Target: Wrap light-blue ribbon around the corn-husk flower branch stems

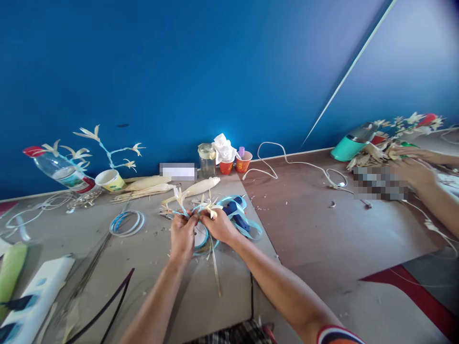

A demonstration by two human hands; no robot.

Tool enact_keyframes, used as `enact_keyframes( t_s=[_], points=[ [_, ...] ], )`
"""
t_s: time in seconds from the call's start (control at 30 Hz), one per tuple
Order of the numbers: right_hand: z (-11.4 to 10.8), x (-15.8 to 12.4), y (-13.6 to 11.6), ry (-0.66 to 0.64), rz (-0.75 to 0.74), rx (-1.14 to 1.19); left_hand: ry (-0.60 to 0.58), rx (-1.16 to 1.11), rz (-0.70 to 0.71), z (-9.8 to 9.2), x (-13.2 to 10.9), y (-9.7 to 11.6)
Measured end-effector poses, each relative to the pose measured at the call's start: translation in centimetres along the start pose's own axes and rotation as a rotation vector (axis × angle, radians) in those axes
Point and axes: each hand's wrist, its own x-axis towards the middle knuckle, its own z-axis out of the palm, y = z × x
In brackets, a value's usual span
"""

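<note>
My left hand [182, 236] pinches a light-blue wrapped stem with pale corn-husk flowers [178, 197]. Close beside it, my right hand [220, 225] is closed on the same flower stem, with more husk petals showing above its fingers. The fingertips of both hands nearly meet, and the exact grip is partly hidden. Below them lies a white-centred roll of light-blue tape [201, 235]. A thin straw-like stalk [216, 272] points down toward me. Right of my right hand are a dark blue object [239, 217], its kind unclear, and loops of light-blue ribbon [254, 231].
Corn husks [201, 187] lie behind my hands, and ribbon rings [127, 223] to the left. A paper cup [109, 180] holds husk flowers beside a tilted bottle [68, 174]. A power strip [39, 291] is front left. At right, another person's hands [416, 167] work near a teal cup [349, 145].
</note>
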Motion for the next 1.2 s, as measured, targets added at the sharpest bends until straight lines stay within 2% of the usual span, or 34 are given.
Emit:
enact_keyframes(
  t_s=[0.17,0.33,0.43,0.63,0.87,1.2],
  points=[
    [-0.4,0.3,0.5,-0.054,0.012,-0.005,-0.013,0.078,0.012,-0.3,0.2,-0.6],
    [-0.8,0.2,-0.2,0.129,0.04,0.211,-0.002,0.224,-0.001,-0.1,-0.1,0.1],
    [-1.0,0.1,-0.7,0.138,0.043,0.261,-0.053,0.274,-0.022,0.0,-0.2,0.5],
    [-1.1,0.2,-0.5,0.149,0.039,0.218,-0.193,0.143,-0.094,-0.4,-0.1,0.5],
    [-1.2,0.3,0.0,0.151,0.049,0.229,-0.286,0.318,-0.123,-0.5,-0.1,1.7],
    [-1.7,0.2,-1.2,0.195,0.1,0.306,-0.462,0.377,-0.122,-1.1,-0.2,3.0]
  ],
)
